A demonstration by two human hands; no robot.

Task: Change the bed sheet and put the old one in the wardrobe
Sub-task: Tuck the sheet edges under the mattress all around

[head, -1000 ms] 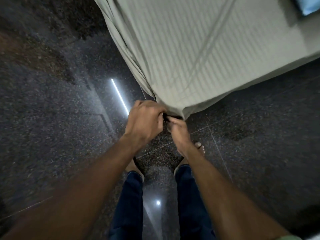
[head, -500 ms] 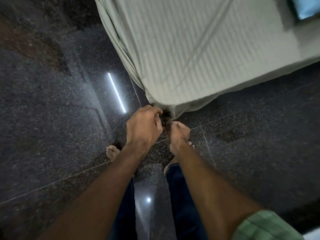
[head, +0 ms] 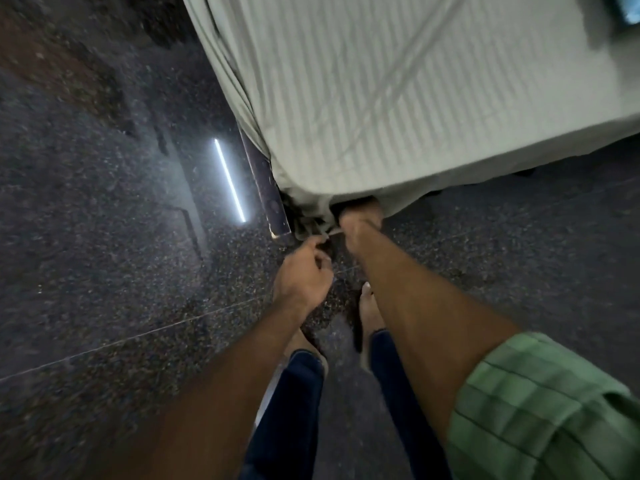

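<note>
A pale green striped bed sheet (head: 398,91) covers the mattress and hangs over its near corner. Below that corner the sheet's ends bunch into a tied tail (head: 317,225). My left hand (head: 304,275) pinches a strand of that tail between thumb and fingers, just below the corner. My right hand (head: 362,220) reaches under the sheet's hanging edge at the corner; its fingers are tucked beneath the fabric and mostly hidden.
A dark bed frame rail (head: 268,192) shows under the mattress at the left of the corner. The floor is dark speckled stone (head: 104,237) with a bright light reflection (head: 228,180). My bare feet (head: 369,317) stand close to the corner. A blue object (head: 628,8) lies at the top right.
My right hand has pushed forward under the sheet's edge. My left hand has drawn back and down from the corner, pulling a strand. The bed frame rail has come into view.
</note>
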